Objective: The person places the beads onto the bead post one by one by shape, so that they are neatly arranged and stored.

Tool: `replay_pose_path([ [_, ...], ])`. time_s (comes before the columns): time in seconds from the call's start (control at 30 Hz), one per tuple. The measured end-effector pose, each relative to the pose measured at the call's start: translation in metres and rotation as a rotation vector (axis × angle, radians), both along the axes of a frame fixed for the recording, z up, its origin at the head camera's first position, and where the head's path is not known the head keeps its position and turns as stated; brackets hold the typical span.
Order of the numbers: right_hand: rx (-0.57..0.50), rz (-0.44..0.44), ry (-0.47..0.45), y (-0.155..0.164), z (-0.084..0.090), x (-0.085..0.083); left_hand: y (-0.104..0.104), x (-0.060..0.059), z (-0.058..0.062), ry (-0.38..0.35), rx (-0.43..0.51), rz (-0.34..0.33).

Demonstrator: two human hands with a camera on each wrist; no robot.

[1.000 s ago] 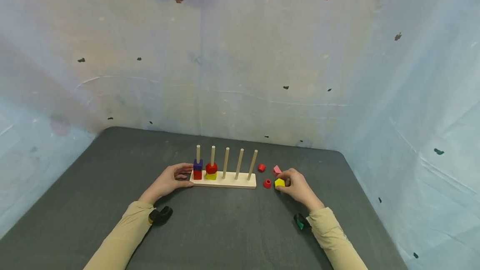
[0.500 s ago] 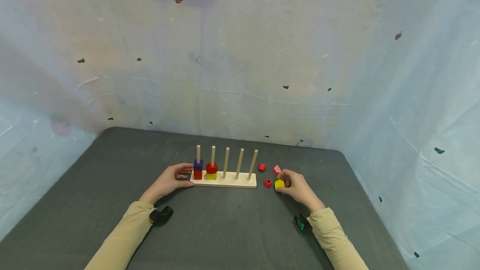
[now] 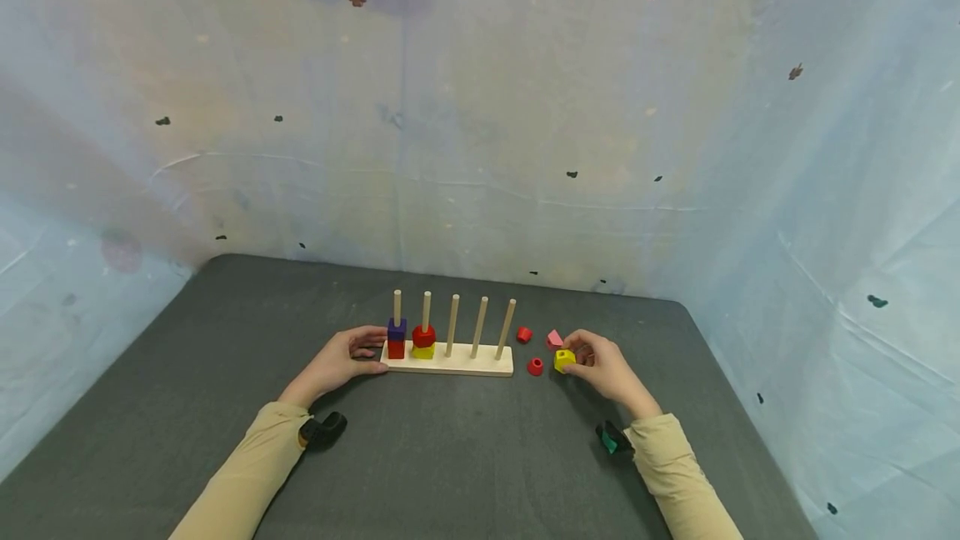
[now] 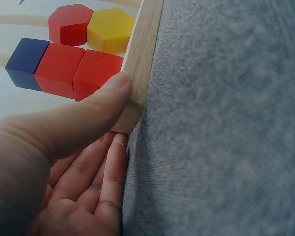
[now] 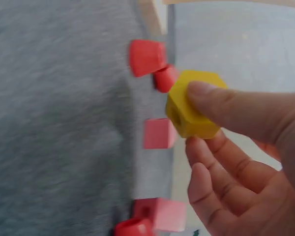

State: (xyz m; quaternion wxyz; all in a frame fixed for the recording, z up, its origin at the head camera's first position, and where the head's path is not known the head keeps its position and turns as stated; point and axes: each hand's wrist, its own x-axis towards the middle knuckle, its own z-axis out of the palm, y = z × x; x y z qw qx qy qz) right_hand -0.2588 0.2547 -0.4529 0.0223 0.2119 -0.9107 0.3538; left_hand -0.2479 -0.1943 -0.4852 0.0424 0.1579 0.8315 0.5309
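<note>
A wooden peg stand [image 3: 468, 365] with several upright pegs lies across the table. My left hand [image 3: 341, 361] grips its left end, thumb [image 4: 110, 88] on the front edge and fingers round the end. The leftmost peg carries a dark blue cube [image 4: 27, 64] above two red cubes [image 4: 59, 71]. On the second peg a red hexagonal block [image 3: 423, 337] sits over a yellow one [image 3: 423, 352]. Right of the stand, my right hand [image 3: 606, 369] pinches another yellow hexagonal block [image 5: 194, 105] between thumb and fingers; its hole shows.
Between stand and right hand are a red block [image 3: 524, 334] and a red cup-shaped block [image 3: 535, 367]. A pink block [image 3: 554, 339] lies just behind the held block. More pink [image 5: 167, 214] and red [image 5: 132, 228] blocks show low in the right wrist view. Cloth hangs behind the dark table [image 3: 450, 457].
My right hand has drawn the yellow hexagonal block slightly right and back, turning it so its hole shows. The left hand and stand stay where they were.
</note>
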Motion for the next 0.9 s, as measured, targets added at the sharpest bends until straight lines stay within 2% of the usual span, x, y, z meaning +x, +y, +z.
replay_pose_path([
  [0.27,-0.065,-0.026,0.074,-0.013,0.024,0.001,0.000,0.000,0.001,-0.005,0.004,0.009],
  [0.7,-0.214,0.017,0.165,-0.049,0.059,0.002,0.001,0.001,0.000,0.009,0.005,-0.010],
  [0.9,-0.305,0.072,0.216,-0.076,0.083,0.004,0.000,0.002,0.001,0.006,0.013,-0.007],
])
